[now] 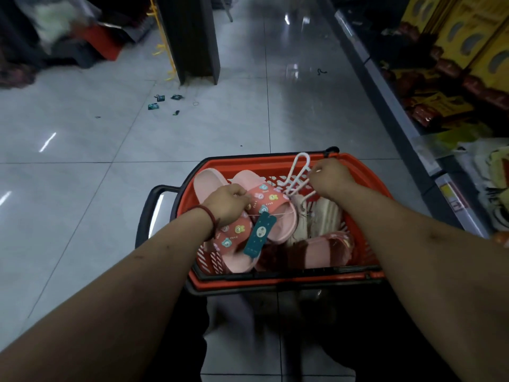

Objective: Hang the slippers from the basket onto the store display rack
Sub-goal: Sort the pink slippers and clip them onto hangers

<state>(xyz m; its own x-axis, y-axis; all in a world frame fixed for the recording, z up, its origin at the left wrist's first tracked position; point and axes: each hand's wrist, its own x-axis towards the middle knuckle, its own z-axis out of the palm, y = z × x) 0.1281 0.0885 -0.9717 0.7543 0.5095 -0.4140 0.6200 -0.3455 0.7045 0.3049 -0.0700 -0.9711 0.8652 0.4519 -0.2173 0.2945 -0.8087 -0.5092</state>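
Note:
A red plastic basket (pixel 275 161) with black handles stands on the floor in front of me and holds several slippers. My left hand (pixel 225 201) grips a pair of pink slippers (pixel 268 201) with cartoon animal prints; a teal tag (pixel 260 234) dangles from them. My right hand (pixel 332 176) pinches a white plastic hanger (pixel 298 172) over the basket's right side. Beige slippers (pixel 322 216) and another pink pair (pixel 325 250) lie lower in the basket. A dark display rack (pixel 192 37) with yellow hooks (pixel 162 48) stands far ahead.
Grey glossy floor tiles (pixel 82 133) spread to the left and ahead, with small dark scraps (pixel 159 102) near the rack's foot. A shelf (pixel 391 86) with yellow and red packaged goods runs along the right. Red and dark items (pixel 91 42) pile at the far left.

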